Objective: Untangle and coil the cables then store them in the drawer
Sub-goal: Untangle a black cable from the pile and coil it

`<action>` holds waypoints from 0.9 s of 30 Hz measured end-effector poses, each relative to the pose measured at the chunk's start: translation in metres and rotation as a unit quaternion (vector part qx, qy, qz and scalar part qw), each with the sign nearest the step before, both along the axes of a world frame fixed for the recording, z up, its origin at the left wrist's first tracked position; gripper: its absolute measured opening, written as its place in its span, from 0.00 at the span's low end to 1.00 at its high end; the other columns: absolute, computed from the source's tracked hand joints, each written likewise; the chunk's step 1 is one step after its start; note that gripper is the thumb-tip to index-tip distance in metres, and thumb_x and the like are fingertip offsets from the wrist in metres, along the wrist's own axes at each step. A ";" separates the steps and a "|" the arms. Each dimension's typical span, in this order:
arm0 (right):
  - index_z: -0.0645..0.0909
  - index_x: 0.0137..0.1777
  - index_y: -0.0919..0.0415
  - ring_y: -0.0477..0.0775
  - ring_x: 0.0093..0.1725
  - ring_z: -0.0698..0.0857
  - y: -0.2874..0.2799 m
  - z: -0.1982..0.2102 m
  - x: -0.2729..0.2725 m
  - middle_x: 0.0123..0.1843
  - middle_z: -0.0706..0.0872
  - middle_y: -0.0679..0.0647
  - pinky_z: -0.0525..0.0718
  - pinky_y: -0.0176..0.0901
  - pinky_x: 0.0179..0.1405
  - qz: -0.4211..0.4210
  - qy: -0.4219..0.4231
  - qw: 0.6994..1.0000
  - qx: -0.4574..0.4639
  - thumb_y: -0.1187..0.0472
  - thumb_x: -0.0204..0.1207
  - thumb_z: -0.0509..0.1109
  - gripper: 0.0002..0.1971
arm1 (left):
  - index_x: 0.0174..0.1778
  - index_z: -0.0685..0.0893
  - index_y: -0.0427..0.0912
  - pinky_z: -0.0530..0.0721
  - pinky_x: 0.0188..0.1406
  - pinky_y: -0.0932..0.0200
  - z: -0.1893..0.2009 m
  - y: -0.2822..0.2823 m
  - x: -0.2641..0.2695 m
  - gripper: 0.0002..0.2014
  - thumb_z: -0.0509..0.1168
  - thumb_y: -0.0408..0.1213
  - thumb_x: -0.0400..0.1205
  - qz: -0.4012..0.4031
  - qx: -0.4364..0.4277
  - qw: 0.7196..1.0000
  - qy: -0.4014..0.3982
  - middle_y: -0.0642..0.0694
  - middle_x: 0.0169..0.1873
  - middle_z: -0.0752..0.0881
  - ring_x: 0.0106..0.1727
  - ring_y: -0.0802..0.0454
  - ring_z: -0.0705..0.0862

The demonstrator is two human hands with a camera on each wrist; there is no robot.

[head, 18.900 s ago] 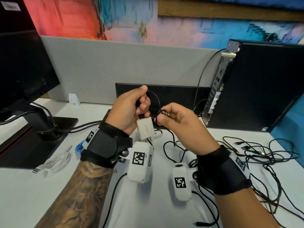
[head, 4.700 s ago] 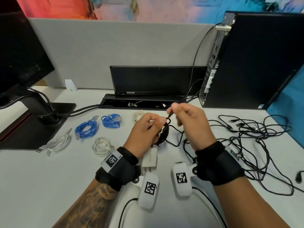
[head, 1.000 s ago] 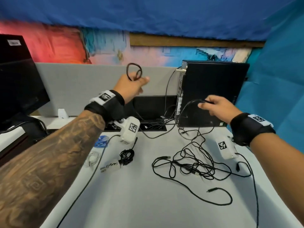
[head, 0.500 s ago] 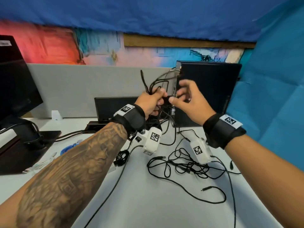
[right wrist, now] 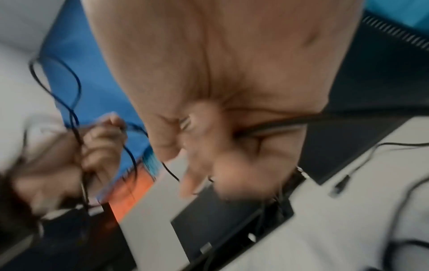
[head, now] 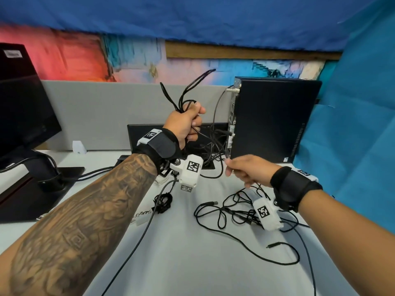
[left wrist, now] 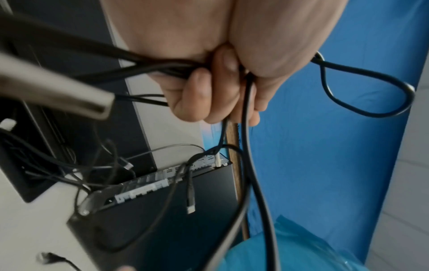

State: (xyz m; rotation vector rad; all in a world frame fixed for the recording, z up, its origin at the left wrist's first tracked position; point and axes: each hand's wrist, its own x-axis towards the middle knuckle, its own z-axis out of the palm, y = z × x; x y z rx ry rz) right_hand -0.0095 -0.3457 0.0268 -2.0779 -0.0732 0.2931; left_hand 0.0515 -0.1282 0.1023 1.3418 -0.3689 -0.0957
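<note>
My left hand point(head: 192, 119) is raised in front of the grey partition and grips a bundle of loops of a black cable point(head: 187, 89); the loops stick up above the fist. In the left wrist view the fingers point(left wrist: 204, 95) curl round several strands, and one loop point(left wrist: 371, 95) hangs out to the right. Lower and to the right, my right hand point(head: 232, 167) pinches a strand of the same cable point(right wrist: 285, 122) that runs up to the left hand. A tangle of black cables point(head: 241, 212) lies on the desk under the right wrist. No drawer is in view.
A black computer tower point(head: 273, 120) stands at the back right with cables plugged into it. A small coiled black cable point(head: 163, 202) and a white adapter point(head: 142, 216) lie mid-desk. A monitor point(head: 21, 103) stands at the left. Blue sheeting point(head: 352, 135) hangs at the right.
The hands were together in front of the tower; the right hand has since dropped down and to the right along the strand, while the left hand stays raised with more loops in it.
</note>
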 end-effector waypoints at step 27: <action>0.88 0.53 0.68 0.47 0.23 0.67 0.014 0.135 -0.012 0.27 0.75 0.51 0.63 0.38 0.21 -0.084 -0.256 0.963 0.021 0.61 0.85 0.60 0.15 | 0.82 0.61 0.54 0.81 0.64 0.52 -0.027 -0.034 -0.042 0.54 0.76 0.70 0.64 0.000 0.435 0.874 -0.217 0.51 0.70 0.74 0.65 0.52 0.78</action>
